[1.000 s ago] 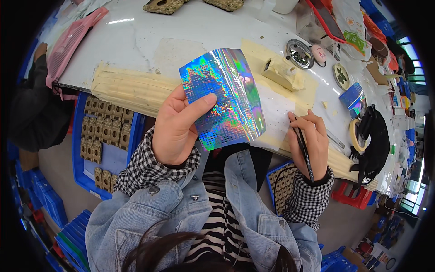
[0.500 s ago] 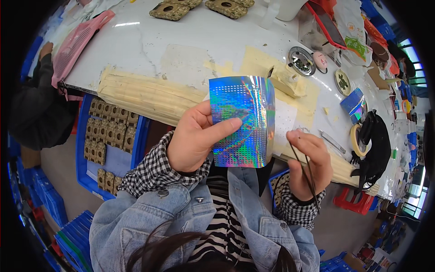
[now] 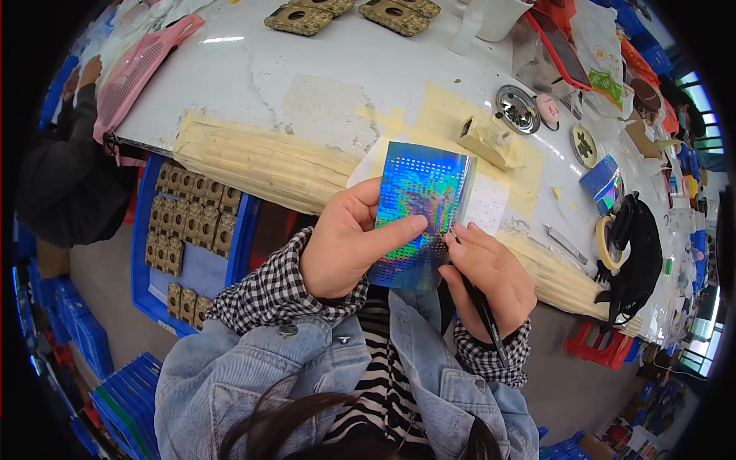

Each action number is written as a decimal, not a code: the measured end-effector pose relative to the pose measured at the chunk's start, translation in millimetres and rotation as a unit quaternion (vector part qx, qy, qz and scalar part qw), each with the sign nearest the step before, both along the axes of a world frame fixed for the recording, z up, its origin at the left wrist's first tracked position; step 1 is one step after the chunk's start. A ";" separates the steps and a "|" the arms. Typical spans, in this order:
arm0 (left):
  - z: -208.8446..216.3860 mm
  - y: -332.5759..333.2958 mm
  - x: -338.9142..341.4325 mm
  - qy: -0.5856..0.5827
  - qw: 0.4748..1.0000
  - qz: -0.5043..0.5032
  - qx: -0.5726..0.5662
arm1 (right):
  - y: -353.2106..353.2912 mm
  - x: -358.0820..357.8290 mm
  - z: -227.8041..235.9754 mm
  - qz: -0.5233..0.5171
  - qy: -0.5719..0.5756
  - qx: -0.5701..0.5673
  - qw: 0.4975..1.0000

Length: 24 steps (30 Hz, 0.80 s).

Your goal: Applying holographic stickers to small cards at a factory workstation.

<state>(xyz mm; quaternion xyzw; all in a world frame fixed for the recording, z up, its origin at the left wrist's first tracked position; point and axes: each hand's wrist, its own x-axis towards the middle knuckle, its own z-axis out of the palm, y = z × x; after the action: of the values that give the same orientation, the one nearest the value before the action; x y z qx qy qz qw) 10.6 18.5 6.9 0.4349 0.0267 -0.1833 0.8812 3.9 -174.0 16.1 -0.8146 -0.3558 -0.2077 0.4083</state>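
Observation:
My left hand [image 3: 349, 241] grips a shiny blue holographic sheet [image 3: 418, 180] by its left side, thumb on top. Rows of small light rectangles cover the sheet. Black tweezers [image 3: 487, 322] are held in my right hand [image 3: 494, 280], whose fingertips are at the sheet's right edge. Where the tweezer tips end, the fingers hide. Behind the sheet, a white paper [image 3: 487, 201] with small dark specks lies on the taped table edge.
Camouflage-patterned cases [image 3: 399, 15] lie at the table's far side; a blue tray [image 3: 157, 307] at left holds several more. To the right are a round metal dish [image 3: 529, 98], a utility knife [image 3: 566, 244], a tape roll [image 3: 608, 249] and a black bag [image 3: 640, 245]. Another person sits at far left.
My right hand has moved left, bringing the tweezers to the holographic sheet's right edge. The sheet has shifted slightly right and tilted in my left hand.

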 end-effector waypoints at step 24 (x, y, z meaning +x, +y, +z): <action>-0.9 -4.0 -1.4 0.019 1.000 0.023 -0.004 | 4.0 -2.8 0.6 -0.028 0.005 -0.010 1.000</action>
<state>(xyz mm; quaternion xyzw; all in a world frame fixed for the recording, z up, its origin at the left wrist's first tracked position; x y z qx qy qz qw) 9.1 14.6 5.9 0.4268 0.0523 -0.1709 0.8865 1.0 -170.0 16.7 -0.8293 -0.3333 -0.2111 0.3957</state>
